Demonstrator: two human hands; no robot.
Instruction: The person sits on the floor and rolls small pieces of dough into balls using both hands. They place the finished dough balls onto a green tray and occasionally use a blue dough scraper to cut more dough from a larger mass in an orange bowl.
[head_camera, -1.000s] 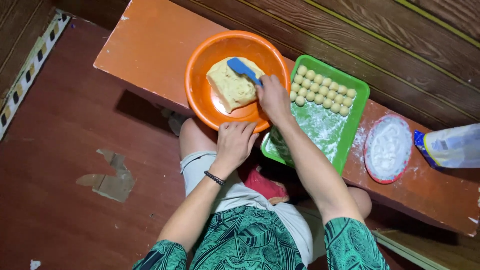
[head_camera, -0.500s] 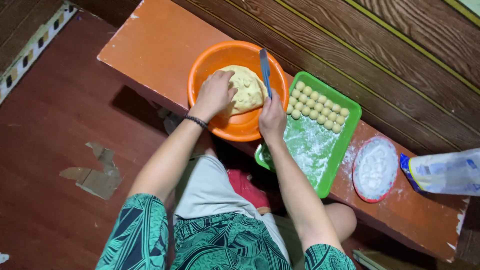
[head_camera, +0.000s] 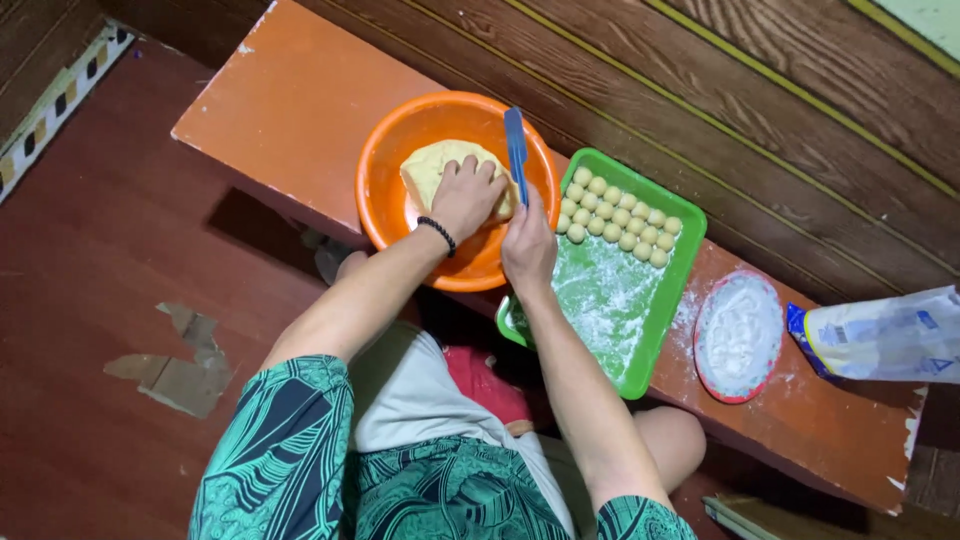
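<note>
A: State the location and condition of the dough.

B: The dough lies in the orange bowl on the bench. It looks soft, pliable and probably tacky; press from above, not at thin edges.

A: Hand status?

B: The left hand rests flat on the dough, fingers slightly spread. The right hand has its fingers closed around a blue knife, blade over the bowl's far rim.

A: Packaging?

B: A white bag with blue corners lies at far right, beside a red-rimmed plate of flour. The green tray holds rows of dough balls; these look light and easily dented.
</note>
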